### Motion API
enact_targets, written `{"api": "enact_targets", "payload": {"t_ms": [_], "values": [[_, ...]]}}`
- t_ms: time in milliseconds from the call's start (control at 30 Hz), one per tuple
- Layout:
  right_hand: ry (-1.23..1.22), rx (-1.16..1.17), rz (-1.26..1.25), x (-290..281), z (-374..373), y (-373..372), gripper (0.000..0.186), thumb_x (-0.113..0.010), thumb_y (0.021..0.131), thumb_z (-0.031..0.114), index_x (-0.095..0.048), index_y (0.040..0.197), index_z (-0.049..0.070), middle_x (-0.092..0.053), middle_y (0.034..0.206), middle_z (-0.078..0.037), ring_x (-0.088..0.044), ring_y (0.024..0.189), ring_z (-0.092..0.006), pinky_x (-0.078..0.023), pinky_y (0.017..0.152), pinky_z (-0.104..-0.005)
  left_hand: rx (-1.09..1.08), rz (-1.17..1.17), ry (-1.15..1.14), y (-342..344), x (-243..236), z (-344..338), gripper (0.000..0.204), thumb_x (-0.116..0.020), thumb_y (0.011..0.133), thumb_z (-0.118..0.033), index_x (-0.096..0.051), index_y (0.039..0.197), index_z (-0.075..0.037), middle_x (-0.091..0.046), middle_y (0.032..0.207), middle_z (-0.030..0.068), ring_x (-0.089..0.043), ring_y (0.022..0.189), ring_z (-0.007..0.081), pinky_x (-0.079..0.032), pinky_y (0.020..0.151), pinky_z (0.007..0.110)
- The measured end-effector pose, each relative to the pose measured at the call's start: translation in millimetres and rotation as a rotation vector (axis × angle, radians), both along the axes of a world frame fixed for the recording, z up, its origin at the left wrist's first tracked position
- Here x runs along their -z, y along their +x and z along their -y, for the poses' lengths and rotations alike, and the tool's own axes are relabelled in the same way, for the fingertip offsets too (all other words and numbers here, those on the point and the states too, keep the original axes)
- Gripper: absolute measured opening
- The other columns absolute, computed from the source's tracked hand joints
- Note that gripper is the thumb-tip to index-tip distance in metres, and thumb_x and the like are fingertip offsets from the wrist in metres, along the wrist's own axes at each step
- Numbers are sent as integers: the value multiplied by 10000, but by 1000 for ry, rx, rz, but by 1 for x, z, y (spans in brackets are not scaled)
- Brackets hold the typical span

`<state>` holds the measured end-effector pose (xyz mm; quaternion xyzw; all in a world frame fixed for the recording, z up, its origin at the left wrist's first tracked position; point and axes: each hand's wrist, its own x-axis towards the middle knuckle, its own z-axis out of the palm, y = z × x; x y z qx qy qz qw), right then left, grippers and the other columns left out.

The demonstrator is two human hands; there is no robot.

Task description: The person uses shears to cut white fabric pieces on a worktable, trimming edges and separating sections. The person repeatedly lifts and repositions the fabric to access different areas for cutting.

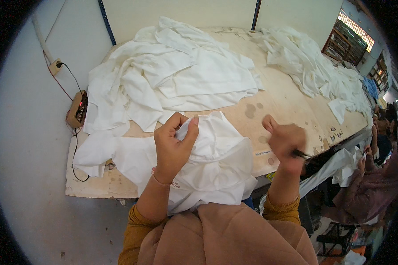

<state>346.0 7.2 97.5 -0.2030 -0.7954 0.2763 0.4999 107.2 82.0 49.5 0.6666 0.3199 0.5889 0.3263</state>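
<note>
A white garment (221, 172) lies bunched at the table's near edge, draping toward my lap. My left hand (174, 143) is closed over it, thumb and fingers pinching a fold of the cloth. To the right, apart from the garment, my right hand (285, 140) is raised above the table with its fingers curled in and slightly blurred. A small black object (300, 153) sticks out of that hand near the wrist; its kind is hard to tell. Most of it is hidden in the palm.
A big heap of white garments (177, 70) covers the table's far left. Another white pile (309, 66) lies at the far right of the worn table (269, 101). A small box with a red display (78, 109) and cables sits at the left edge. Another person (362, 190) works at right.
</note>
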Motion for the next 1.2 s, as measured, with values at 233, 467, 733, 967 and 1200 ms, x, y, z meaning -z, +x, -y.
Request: {"api": "enact_targets", "payload": {"t_ms": [233,467,733,967,1200], "values": [[-139,327,54,30,-5,-6,151,-823,742,219,-714,745,114,-467,556,32,-420,542,-148,-288,707,-338,-6,23,-6,1,6,-4,260,-674,906,-60,-515,718,21,-457,613,-28,-348,619,34,-310,530,216],[-57,-277,-725,57,-2,26,310,-801,751,417,-702,710,126,-479,554,42,-403,539,-142,-291,711,-333,20,54,-51,0,8,-11,266,-667,925,-81,-526,719,10,-464,624,-50,-344,622,25,-308,534,209],[230,619,611,25,2,-53,364,-819,706,273,-695,1047,239,-570,715,60,-478,657,-164,-267,772,-377,88,33,-151,9,5,-15,246,-649,946,-105,-541,761,15,-497,687,-45,-384,667,29,-339,564,205],[32,1134,359,55,-31,-2,338,-713,728,38,-683,1025,197,-613,808,17,-608,855,-163,-309,831,-394,38,-63,-222,-26,1,-18,327,-660,947,-186,-555,1175,22,-641,1056,84,-628,942,168,-510,750,259],[29,547,395,40,-10,-54,412,-738,717,13,-670,1102,141,-653,983,-29,-609,814,-204,-362,822,-346,-336,-878,-399,-81,33,5,491,-729,845,-466,-574,869,0,-648,727,162,-645,637,325,-526,623,369]]}}
